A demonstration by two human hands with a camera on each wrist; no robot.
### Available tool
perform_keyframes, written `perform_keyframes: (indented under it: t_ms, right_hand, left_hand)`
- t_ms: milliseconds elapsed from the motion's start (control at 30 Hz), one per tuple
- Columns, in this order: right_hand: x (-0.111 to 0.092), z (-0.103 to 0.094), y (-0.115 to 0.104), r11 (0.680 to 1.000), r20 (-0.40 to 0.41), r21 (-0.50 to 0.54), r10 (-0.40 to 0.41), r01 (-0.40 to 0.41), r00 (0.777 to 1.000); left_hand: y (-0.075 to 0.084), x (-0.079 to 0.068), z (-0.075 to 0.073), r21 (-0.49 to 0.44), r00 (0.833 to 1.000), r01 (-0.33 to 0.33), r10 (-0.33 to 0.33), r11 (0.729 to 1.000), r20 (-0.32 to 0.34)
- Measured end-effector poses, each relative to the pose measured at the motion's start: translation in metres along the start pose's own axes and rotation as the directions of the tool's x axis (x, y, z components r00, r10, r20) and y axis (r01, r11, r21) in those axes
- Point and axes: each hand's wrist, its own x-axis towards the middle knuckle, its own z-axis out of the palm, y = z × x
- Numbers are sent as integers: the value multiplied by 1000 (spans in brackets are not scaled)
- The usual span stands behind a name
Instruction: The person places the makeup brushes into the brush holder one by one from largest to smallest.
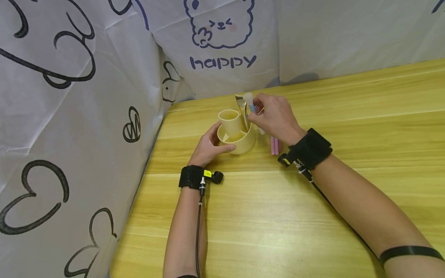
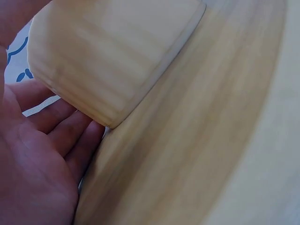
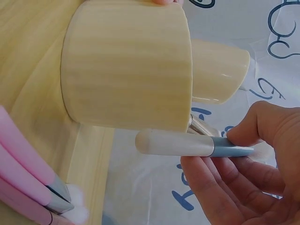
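A cream round holder [image 1: 246,145] with a taller cup [image 1: 230,124] rising from its middle stands on the table. My left hand [image 1: 207,146] grips its left side, thumb at the front and fingers round the back; in the left wrist view the fingers [image 2: 63,124] touch its wall. Between thumb and fingers my right hand [image 1: 276,116] pinches a makeup brush [image 3: 176,143] with a white handle and blue ferrule. Its bristles point up, its handle end down just outside the holder's right rim. Another brush with a silvery ferrule [image 1: 245,116] stands in the holder.
Several pink-handled brushes [image 1: 274,146] with white bristles lie on the wood-grain table [image 1: 264,216], right of the holder. A white printed sheet [image 1: 222,81] hangs behind, and another [image 1: 90,135] bounds the left edge.
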Motion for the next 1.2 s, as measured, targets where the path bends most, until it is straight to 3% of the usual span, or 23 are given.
perform_keyframes:
  t_ms: [900, 1200]
  right_hand:
    - [-1, -1, -5, 997, -48, 50, -53, 56, 997]
    - [-1, -2, -5, 994, -60, 79, -69, 73, 996]
  left_hand:
    - [1, 0, 0, 5, 1000, -26, 26, 1000, 8]
    - [1, 0, -1, 24, 1000, -4, 4, 1000, 2]
